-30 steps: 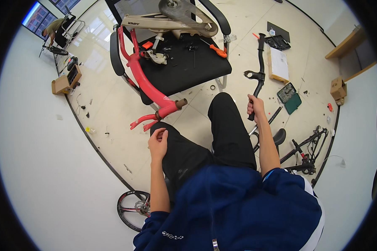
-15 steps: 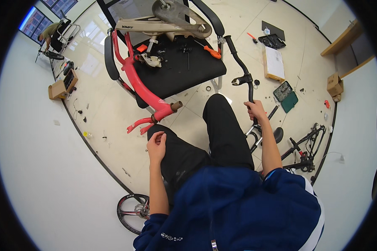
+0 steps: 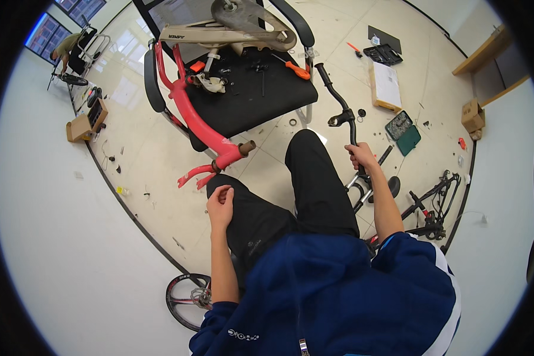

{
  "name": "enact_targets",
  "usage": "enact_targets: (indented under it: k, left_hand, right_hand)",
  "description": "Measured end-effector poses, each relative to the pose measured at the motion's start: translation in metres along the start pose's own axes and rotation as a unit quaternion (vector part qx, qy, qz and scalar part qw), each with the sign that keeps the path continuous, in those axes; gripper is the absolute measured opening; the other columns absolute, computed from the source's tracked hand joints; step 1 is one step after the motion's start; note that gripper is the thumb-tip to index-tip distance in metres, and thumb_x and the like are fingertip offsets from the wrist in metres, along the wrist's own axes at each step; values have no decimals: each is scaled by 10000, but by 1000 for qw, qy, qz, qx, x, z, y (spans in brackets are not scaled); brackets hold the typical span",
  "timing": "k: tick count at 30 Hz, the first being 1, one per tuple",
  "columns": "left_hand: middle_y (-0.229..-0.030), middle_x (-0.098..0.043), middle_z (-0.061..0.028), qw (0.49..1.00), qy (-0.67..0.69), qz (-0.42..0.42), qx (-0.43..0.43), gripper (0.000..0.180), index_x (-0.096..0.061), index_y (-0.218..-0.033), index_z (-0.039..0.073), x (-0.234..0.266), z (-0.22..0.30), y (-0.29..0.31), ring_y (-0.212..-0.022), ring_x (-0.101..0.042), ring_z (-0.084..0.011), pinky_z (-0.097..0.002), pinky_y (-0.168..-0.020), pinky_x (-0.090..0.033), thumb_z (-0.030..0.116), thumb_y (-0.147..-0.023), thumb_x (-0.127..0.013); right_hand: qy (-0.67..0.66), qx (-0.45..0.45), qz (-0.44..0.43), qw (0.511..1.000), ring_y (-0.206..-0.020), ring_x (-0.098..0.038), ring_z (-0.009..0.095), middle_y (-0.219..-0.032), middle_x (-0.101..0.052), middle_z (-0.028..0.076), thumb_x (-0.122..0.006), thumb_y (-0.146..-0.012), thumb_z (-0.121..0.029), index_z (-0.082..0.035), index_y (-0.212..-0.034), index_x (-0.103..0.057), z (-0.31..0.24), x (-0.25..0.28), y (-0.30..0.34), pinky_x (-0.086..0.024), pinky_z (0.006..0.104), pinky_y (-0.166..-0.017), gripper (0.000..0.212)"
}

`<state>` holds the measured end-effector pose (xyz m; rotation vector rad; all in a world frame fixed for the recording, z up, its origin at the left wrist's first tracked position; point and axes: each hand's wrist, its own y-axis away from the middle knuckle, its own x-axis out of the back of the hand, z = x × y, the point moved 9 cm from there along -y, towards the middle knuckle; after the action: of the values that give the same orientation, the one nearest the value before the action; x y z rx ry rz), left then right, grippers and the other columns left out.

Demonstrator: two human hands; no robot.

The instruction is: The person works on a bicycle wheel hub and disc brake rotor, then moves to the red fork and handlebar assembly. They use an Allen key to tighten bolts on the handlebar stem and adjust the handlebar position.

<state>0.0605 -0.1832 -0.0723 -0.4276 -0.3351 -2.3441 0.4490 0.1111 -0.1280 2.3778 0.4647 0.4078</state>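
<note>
My right hand [image 3: 361, 156] grips the lower end of a black bicycle handlebar [image 3: 333, 90], which stands up beside my right knee with a stem clamp [image 3: 340, 118] midway along it. My left hand [image 3: 221, 206] rests on my left thigh, fingers curled together; whether anything small is in them is hidden. Just beyond that hand is a pink bicycle frame [image 3: 197, 121], leaning against the chair with its fork-like end near my left knee. A metal tube [image 3: 247, 148] sticks out of the frame.
The black chair seat [image 3: 261, 107] ahead holds a beige frame part [image 3: 225, 37], an orange-handled screwdriver [image 3: 298, 70] and small parts. To the right lie a green case [image 3: 408, 140], a toolbox [image 3: 383, 54] and a black bike frame [image 3: 436, 207]. A wheel [image 3: 178, 302] stands at left; a person [image 3: 69, 50] bends far off.
The handlebar's far end has dropped lower and closer to me, while my right hand keeps its grip. My left hand stays on the thigh. The whole view has shifted slightly.
</note>
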Motion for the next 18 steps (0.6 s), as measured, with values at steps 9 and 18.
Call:
enact_targets:
  k: [9, 18]
  left_hand:
    - [-839, -681, -43, 1000, 1, -6, 6, 181, -671, -996, -5, -4, 3, -1, -762, -625, -92, -231, -720, -499, 142, -891, -659]
    - [-840, -697, -84, 1000, -25, 2, 0, 197, -681, -975, 8, -7, -2, 2, -747, -636, -135, -265, -720, -503, 172, -866, -675]
  right_hand:
    - [24, 30, 22, 999, -365, -388, 108, -506, -428, -8, -613, -861, -205, -61, -694, -468, 8, -5, 6, -334, 286, -352, 264]
    - [273, 242, 35, 930, -438, -512, 180, -524, -520, 92, -674, -812, -299, 37, -687, -572, -73, -20, 32, -406, 347, -443, 373]
